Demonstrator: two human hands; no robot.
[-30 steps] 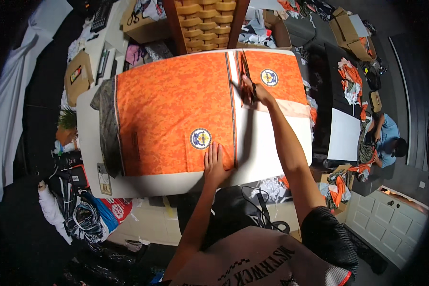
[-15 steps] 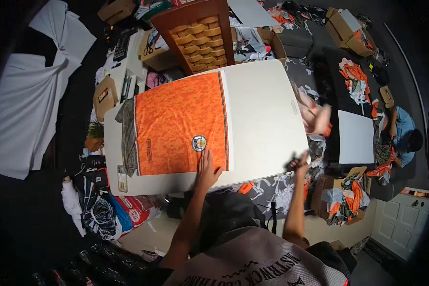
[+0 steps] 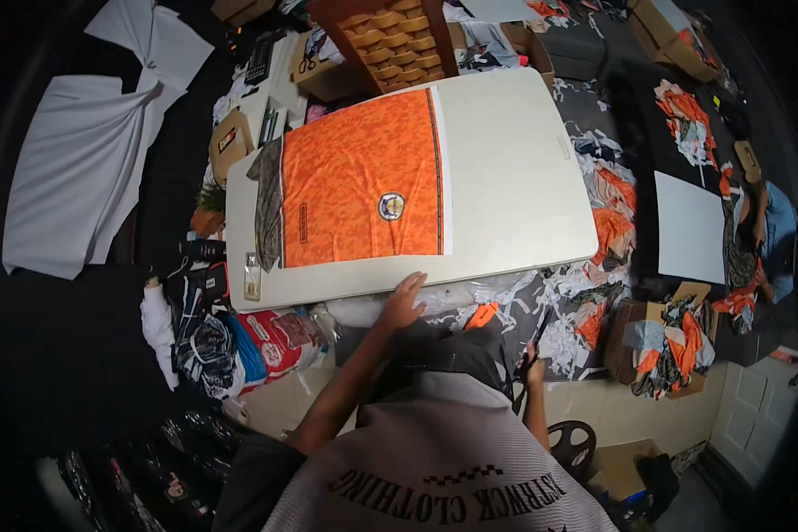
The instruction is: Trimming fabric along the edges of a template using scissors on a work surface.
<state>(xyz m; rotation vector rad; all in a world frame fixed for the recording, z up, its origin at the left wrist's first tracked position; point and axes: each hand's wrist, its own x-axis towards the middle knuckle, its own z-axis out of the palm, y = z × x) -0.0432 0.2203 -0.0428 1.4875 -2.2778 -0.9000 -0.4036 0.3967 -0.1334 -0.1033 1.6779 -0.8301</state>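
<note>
Gripping dark scissors [image 3: 539, 332], my right hand [image 3: 535, 370] hangs low, off the near side of the white table [image 3: 514, 168]. The blades point up and away from me. My left hand [image 3: 402, 304] is at the table's near edge, with its fingers stretched out and nothing in them. I can't tell if the fingertips touch the table.

The orange cloth [image 3: 355, 168] lies flat on the left part of the table, just past my left hand. It has a round badge [image 3: 391, 207] near its bottom right corner, and a white strip [image 3: 446, 177] runs down its right side. A dark grey cloth [image 3: 269, 208] lies along its left side.

A chair with a woven back [image 3: 401, 44] stands at the far side. Lots of scraps [image 3: 566, 346] lie to my right, near a cardboard box [image 3: 625, 341]. Farther right is a person in blue [image 3: 778, 235].
</note>
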